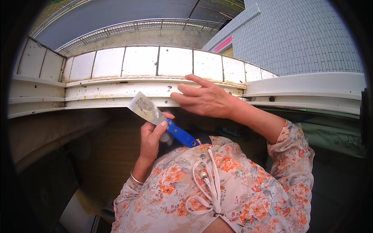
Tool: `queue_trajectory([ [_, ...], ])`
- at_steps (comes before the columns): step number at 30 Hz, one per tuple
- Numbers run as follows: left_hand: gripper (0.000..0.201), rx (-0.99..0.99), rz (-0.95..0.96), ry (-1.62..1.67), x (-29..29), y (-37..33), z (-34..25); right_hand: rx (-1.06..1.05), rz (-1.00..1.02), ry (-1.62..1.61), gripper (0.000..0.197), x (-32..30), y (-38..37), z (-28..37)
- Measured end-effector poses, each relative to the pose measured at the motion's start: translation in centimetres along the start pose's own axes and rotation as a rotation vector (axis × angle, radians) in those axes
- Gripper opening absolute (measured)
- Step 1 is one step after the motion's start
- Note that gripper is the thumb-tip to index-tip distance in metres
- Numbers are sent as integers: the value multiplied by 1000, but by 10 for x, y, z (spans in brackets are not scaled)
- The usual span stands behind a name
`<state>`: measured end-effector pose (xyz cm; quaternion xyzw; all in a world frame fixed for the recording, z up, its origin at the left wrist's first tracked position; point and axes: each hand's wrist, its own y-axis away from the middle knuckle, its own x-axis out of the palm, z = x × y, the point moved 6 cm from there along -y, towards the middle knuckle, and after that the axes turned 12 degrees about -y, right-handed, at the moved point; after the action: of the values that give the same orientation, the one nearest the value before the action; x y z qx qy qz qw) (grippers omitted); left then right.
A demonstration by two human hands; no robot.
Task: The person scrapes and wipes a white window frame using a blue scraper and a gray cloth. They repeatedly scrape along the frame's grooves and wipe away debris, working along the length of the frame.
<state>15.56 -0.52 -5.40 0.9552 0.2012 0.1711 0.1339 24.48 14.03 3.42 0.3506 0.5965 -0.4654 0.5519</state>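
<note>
My left hand [149, 138] is closed around a putty knife [180, 134] near where its blue handle meets the wide metal blade. The blade tilts up to the left, its tip over the white window frame [112, 92], with a grey smudge across its face. A pale grey, fuzzy wad [167, 139] shows below the same hand; I cannot tell whether it is gripped too. Over the frame's tracks, farther right, my right hand [206, 97] is open, with its fingers apart and pointing left. Whether its fingertips touch the frame cannot be made out.
White tiles [175, 61] with dark joints line the ledge beyond the frame. Dark specks and brownish stains mark the tracks. A white sliding sash [307, 87] stands at the right. Outside are a railing [128, 29], a road and a grey-blue tiled wall [299, 37].
</note>
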Motion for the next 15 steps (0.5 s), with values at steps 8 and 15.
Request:
queue_trajectory([
  [8, 24, 3, 9, -32, 0, 2, -6, -19, -15, 77, 20, 7, 8, 3],
  [15, 26, 42, -18, -90, -1, 5, -7, -89, 175, 178, 24, 5, 2, 5],
])
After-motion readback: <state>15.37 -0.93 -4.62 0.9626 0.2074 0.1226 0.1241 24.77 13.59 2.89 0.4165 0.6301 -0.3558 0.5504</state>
